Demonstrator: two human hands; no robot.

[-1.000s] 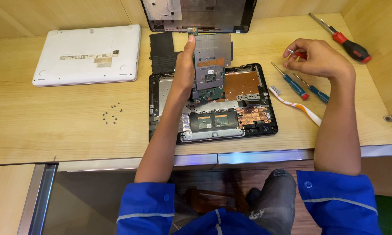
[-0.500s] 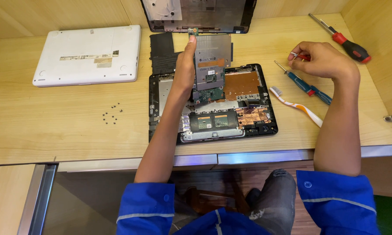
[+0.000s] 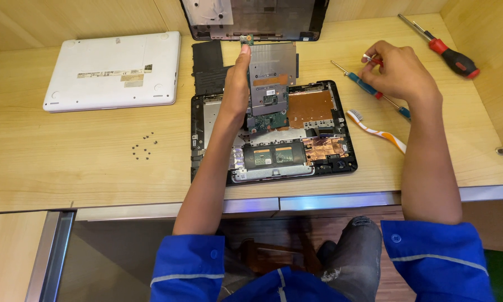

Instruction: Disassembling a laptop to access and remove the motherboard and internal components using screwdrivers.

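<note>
A repair workshop: an opened laptop (image 3: 274, 131), screwdrivers (image 3: 444, 50) and loose screws (image 3: 143, 146) on a wooden bench (image 3: 95, 162).

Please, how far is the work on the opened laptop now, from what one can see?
Done: the white bottom cover lies aside, small screws sit loose on the table, and the open laptop base shows its boards. In hand: the left hand holds a small green board over the metal plate; the right hand grips a small tool near the blue screwdrivers. Left: the main board and copper parts are in place.

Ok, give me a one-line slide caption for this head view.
Left hand lifts a small green circuit board above an opened laptop base; right hand grips a small tool near blue screwdrivers.
</note>
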